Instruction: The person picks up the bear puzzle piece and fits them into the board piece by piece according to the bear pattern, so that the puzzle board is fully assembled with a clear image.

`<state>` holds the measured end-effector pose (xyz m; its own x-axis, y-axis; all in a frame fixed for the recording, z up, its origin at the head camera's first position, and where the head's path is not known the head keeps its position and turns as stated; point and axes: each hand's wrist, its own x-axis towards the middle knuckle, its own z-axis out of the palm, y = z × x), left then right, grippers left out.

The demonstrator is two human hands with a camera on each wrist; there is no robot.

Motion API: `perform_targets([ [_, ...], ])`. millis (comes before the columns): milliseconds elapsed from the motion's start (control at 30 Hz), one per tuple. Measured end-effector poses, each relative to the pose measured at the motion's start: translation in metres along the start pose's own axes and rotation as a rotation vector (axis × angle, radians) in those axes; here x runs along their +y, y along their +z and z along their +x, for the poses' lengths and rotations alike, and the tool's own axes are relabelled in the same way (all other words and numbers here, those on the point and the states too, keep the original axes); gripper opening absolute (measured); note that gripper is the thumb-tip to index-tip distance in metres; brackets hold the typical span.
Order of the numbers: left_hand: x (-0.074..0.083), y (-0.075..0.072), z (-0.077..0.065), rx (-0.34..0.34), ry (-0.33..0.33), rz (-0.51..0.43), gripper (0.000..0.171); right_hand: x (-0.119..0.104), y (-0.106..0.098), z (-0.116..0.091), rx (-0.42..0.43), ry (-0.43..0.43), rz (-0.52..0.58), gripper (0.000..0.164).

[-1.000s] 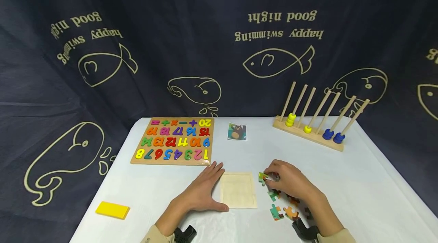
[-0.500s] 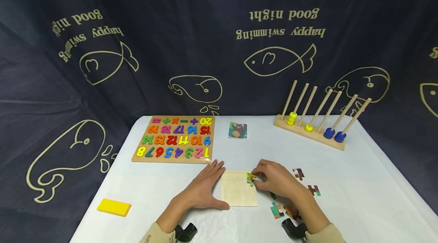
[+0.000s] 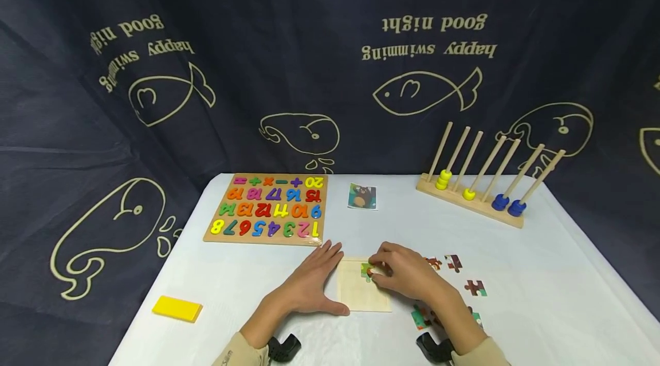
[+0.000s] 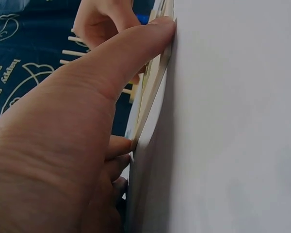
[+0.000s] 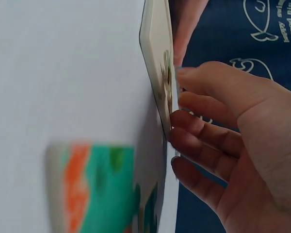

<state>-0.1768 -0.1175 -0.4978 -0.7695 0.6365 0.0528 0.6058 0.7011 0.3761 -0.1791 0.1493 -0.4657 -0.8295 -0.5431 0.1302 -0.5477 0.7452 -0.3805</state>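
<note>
A shallow square wooden puzzle tray [image 3: 356, 295] lies on the white table in front of me. My left hand [image 3: 308, 284] spreads along its left side, thumb stretched to the near edge and fingertips by the far left corner. Over the tray's far right part, my right hand [image 3: 399, 270] pinches a green jigsaw piece [image 3: 366, 272] between thumb and fingers. The piece is low over the tray floor; whether it touches is unclear. In the right wrist view, the thumb and fingers of the right hand [image 5: 218, 126] are beside the tray's rim [image 5: 154, 58].
Loose jigsaw pieces [image 3: 475, 288] lie right of the tray, some hidden by my right forearm. A bear picture card [image 3: 362, 197] lies beyond the tray. At the back are a number board [image 3: 265, 237] and a peg abacus [image 3: 466, 202]. A yellow block [image 3: 177, 309] sits left.
My right hand has carried the green piece leftward from the loose pieces to over the tray. More of the loose pieces are uncovered. My left hand stays at the tray's side.
</note>
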Motion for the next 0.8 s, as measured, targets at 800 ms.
perform_targets([
  [800, -0.002, 0.002, 0.001, 0.017, -0.005, -0.080, 0.103, -0.007, 0.005, -0.008, -0.079, -0.047, -0.107, 0.047],
])
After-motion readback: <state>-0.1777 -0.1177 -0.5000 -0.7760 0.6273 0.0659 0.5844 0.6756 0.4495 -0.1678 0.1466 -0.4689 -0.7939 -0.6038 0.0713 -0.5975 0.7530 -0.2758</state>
